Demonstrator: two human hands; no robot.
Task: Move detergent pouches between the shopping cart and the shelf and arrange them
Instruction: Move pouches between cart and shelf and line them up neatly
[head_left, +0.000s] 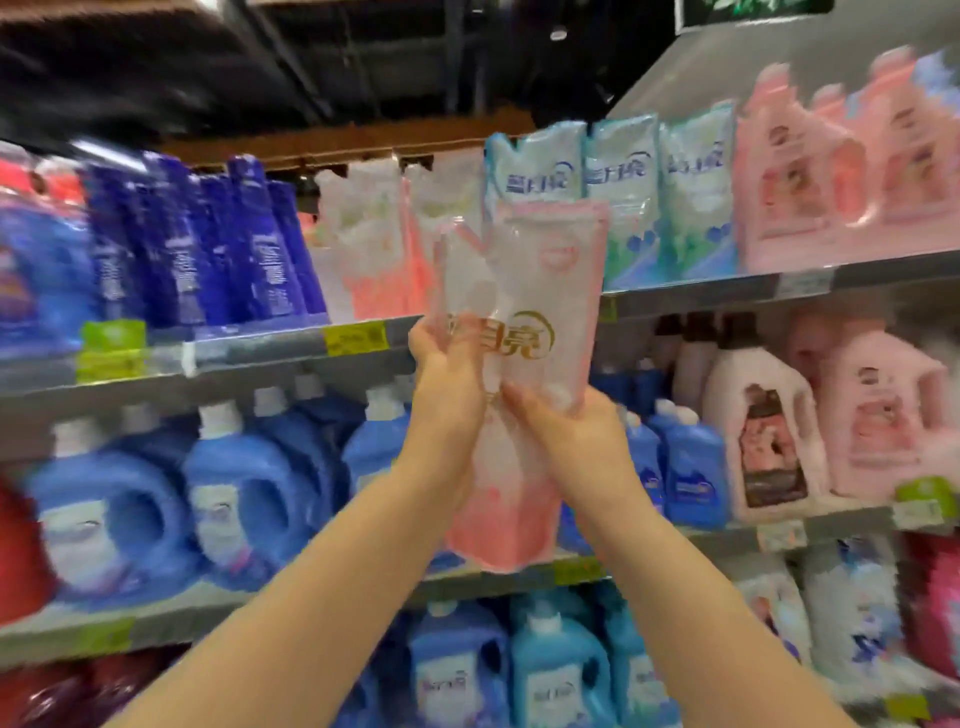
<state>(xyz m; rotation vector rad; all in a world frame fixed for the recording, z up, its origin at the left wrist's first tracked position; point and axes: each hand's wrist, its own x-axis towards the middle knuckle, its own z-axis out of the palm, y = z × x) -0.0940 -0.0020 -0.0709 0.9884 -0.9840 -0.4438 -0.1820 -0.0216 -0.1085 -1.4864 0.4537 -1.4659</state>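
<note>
Grips of the left hand and right hand were closed round the middle of a pink pouch, holding it upright before the upper shelf, probably to slot it beside the pink row.

pouches and bottles crowd the top shelf

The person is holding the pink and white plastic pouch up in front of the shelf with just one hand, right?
Not quite. Both hands hold it: the left hand and the right hand grip the pink and white plastic pouch in front of the shelf, as the head view shows.
</note>
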